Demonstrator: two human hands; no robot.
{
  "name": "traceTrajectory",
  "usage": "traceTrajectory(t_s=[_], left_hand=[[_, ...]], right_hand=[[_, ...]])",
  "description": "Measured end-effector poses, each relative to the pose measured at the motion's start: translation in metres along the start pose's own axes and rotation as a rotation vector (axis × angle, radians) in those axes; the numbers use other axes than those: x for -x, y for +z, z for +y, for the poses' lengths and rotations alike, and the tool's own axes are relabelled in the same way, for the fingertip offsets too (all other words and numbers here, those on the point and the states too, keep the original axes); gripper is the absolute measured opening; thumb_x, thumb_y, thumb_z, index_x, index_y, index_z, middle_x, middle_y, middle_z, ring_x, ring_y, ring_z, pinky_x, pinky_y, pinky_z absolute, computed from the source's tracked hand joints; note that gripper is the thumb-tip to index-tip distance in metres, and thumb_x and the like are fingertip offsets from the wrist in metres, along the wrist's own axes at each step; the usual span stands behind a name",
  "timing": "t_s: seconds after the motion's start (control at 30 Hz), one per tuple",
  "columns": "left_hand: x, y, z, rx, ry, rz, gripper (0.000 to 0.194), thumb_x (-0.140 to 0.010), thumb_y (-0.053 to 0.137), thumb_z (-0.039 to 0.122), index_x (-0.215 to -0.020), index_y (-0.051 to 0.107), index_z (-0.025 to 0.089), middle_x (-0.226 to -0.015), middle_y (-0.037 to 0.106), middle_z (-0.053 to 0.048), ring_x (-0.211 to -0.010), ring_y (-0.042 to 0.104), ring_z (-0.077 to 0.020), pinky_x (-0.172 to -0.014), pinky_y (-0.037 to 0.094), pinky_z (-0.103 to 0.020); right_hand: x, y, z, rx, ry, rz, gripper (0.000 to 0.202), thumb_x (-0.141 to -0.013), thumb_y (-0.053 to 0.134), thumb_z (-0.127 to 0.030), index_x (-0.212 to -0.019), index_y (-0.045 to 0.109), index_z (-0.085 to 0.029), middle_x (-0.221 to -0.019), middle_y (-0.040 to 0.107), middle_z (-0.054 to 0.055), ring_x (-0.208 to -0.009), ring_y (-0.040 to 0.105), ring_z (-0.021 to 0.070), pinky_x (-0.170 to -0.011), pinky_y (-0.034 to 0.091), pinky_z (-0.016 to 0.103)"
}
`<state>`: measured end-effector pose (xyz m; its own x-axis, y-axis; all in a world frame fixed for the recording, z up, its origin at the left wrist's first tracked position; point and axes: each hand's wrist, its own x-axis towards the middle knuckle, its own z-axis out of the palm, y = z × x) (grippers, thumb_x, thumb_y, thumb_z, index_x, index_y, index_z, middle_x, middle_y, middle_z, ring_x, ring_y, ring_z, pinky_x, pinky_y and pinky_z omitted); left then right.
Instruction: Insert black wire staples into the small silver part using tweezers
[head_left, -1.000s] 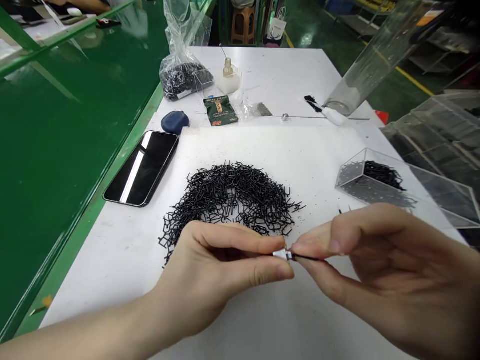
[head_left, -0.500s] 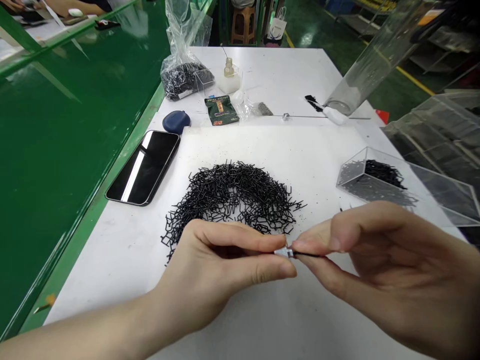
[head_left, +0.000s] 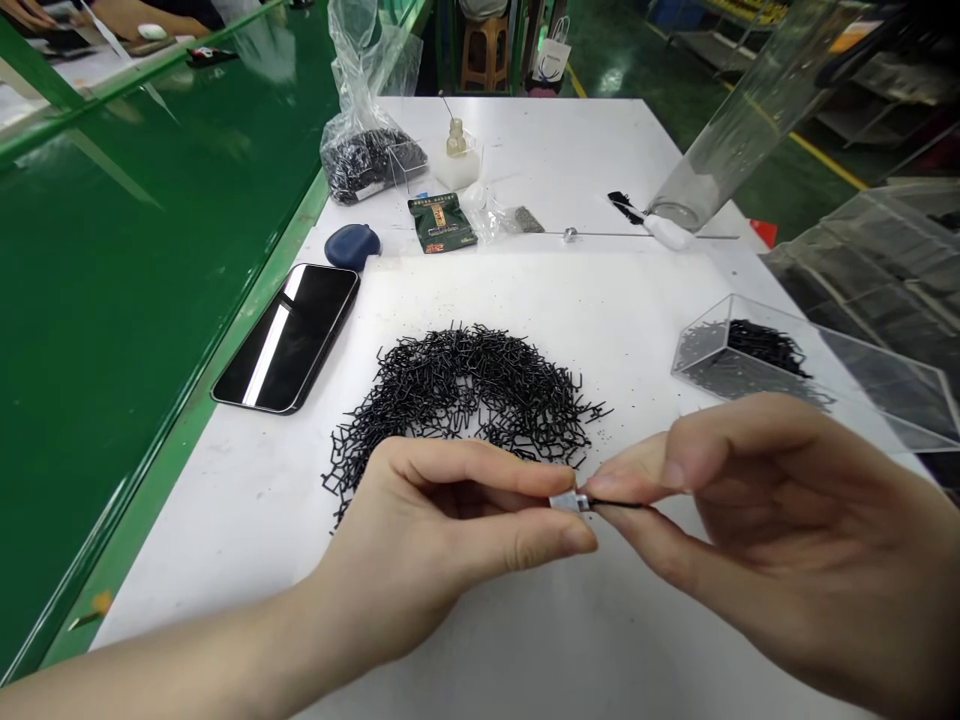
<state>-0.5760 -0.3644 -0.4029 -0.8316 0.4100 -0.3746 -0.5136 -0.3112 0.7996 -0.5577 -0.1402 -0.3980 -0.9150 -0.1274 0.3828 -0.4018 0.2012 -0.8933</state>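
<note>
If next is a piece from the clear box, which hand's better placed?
Likely the right hand: it's nearer the clear box, though it pinches a thin black piece. The left hand is farther off, holding a small metal part.

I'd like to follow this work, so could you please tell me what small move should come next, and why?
Perhaps the right hand should gently nudge the thin black piece straight toward the small metal part: the left hand pinches that part, the right pinches the black piece, and they appear end to end, any join too small to see.
</note>
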Motion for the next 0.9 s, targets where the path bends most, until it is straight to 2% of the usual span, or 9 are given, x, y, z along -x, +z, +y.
traceTrajectory(t_s=[0.23, 0.37, 0.43, 0.53, 0.6, 0.7, 0.8, 0.9], left_hand=[[0.001, -0.002, -0.002, 0.024, -0.015, -0.015, 0.036, -0.065, 0.113, 0.004, -0.085, 0.097, 0.029, -0.083, 0.093, 0.004, -0.075, 0.086, -0.0100, -0.076, 0.068, -0.009], [0.000, -0.002, -0.004, 0.016, -0.007, -0.017, 0.035, -0.067, 0.112, 0.004, -0.086, 0.097, 0.029, -0.082, 0.092, 0.003, -0.076, 0.085, -0.0096, -0.076, 0.068, -0.010], [-0.001, -0.001, -0.004, -0.019, 0.028, -0.004, 0.034, -0.070, 0.109, 0.003, -0.088, 0.098, 0.030, -0.084, 0.092, 0.003, -0.078, 0.084, -0.0087, -0.076, 0.067, -0.010], [-0.001, -0.001, -0.003, -0.107, 0.145, 0.014, 0.037, -0.079, 0.103, 0.004, -0.098, 0.099, 0.036, -0.084, 0.089, 0.005, -0.076, 0.078, -0.0063, -0.073, 0.065, -0.009], [0.001, -0.002, -0.002, -0.215, 0.256, -0.003, 0.036, -0.086, 0.097, 0.006, -0.104, 0.099, 0.037, -0.084, 0.087, 0.005, -0.074, 0.074, -0.0064, -0.068, 0.062, -0.010], [0.006, -0.002, -0.003, -0.466, 0.439, -0.082, 0.021, -0.093, 0.091, 0.009, -0.101, 0.096, 0.027, -0.091, 0.090, 0.001, -0.078, 0.077, -0.0114, -0.067, 0.064, -0.018], [0.011, -0.004, -0.007, -0.728, 0.611, -0.246, 0.016, -0.096, 0.087, 0.004, -0.104, 0.088, 0.018, -0.099, 0.092, -0.002, -0.087, 0.084, -0.0150, -0.086, 0.068, -0.027], [0.013, -0.007, -0.014, -0.964, 0.725, -0.370, 0.020, -0.102, 0.078, -0.003, -0.109, 0.081, 0.015, -0.105, 0.092, -0.002, -0.091, 0.085, -0.0139, -0.103, 0.065, -0.031]], right_hand=[[0.003, 0.004, 0.003, -0.055, 0.028, 0.048, 0.041, -0.081, 0.086, 0.006, -0.097, 0.076, -0.031, -0.085, 0.085, -0.004, -0.078, 0.092, 0.0193, -0.088, 0.078, 0.023], [0.005, 0.006, 0.003, -0.090, 0.081, 0.076, 0.039, -0.083, 0.088, 0.002, -0.097, 0.077, -0.032, -0.088, 0.087, -0.006, -0.082, 0.092, 0.0169, -0.092, 0.077, 0.022], [0.004, 0.004, 0.002, -0.120, 0.117, 0.090, 0.041, -0.082, 0.089, 0.002, -0.099, 0.077, -0.034, -0.090, 0.090, -0.008, -0.082, 0.092, 0.0143, -0.090, 0.075, 0.017], [-0.002, -0.001, 0.003, -0.156, 0.184, 0.110, 0.047, -0.080, 0.090, 0.004, -0.099, 0.075, -0.035, -0.089, 0.092, -0.012, -0.080, 0.091, 0.0107, -0.083, 0.071, 0.009], [-0.006, -0.004, 0.005, -0.161, 0.195, 0.131, 0.047, -0.079, 0.091, 0.003, -0.099, 0.073, -0.035, -0.087, 0.092, -0.012, -0.079, 0.091, 0.0107, -0.081, 0.070, 0.008], [-0.010, -0.006, 0.009, -0.165, 0.178, 0.146, 0.045, -0.080, 0.092, 0.001, -0.099, 0.073, -0.035, -0.086, 0.092, -0.011, -0.080, 0.092, 0.0120, -0.078, 0.070, 0.009], [-0.011, -0.006, 0.011, -0.165, 0.150, 0.141, 0.046, -0.080, 0.091, 0.003, -0.098, 0.072, -0.035, -0.084, 0.091, -0.011, -0.081, 0.092, 0.0142, -0.077, 0.072, 0.012], [-0.010, -0.006, 0.011, -0.147, 0.121, 0.130, 0.045, -0.082, 0.090, 0.002, -0.100, 0.071, -0.035, -0.084, 0.091, -0.010, -0.083, 0.093, 0.0166, -0.079, 0.075, 0.016]])
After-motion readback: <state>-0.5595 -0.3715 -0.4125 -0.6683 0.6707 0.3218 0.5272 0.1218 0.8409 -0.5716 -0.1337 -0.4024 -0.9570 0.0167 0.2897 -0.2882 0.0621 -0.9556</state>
